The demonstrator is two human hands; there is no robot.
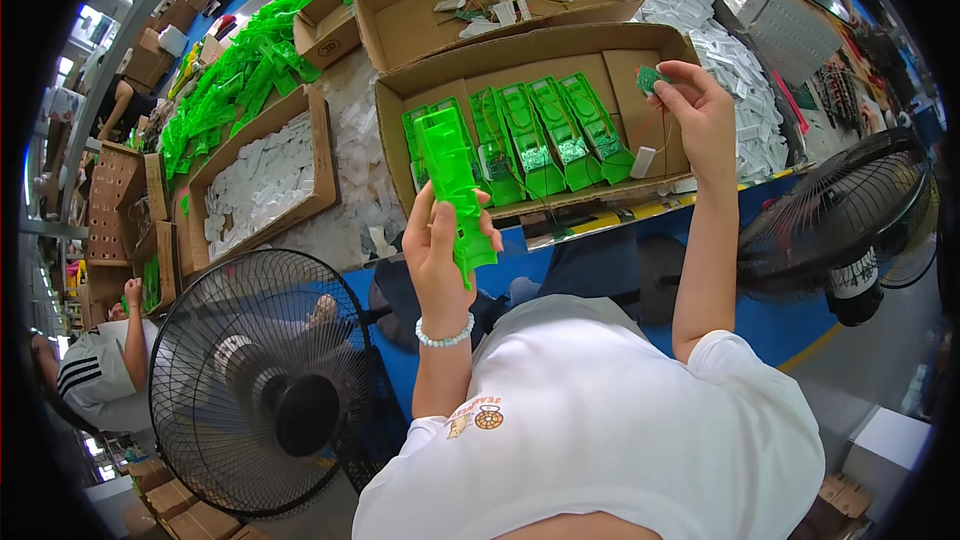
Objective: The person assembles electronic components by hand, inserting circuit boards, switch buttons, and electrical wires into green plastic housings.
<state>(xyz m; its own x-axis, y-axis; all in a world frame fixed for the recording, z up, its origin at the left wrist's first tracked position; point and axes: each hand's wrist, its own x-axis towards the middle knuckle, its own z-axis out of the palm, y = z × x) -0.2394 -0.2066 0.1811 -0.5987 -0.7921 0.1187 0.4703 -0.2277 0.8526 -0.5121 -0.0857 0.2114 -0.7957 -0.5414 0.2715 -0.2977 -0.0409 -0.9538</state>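
Note:
Upright in my left hand is a long green plastic housing, its hollow inner side with ribs facing me; fingers and thumb wrap its lower half. My right hand pinches a small green circuit board between thumb and fingers, above the right end of a cardboard tray. Thin wires run down from the board to a white plastic connector piece hanging near the tray's front wall. Inside the tray, several green housings fitted with boards and wires stand side by side, partly hidden behind the held housing.
Another cardboard box behind holds white pieces with wires. Green parts are heaped at left, beside a box of white pieces; more white pieces lie right. Fans stand left and right. A person sits far left.

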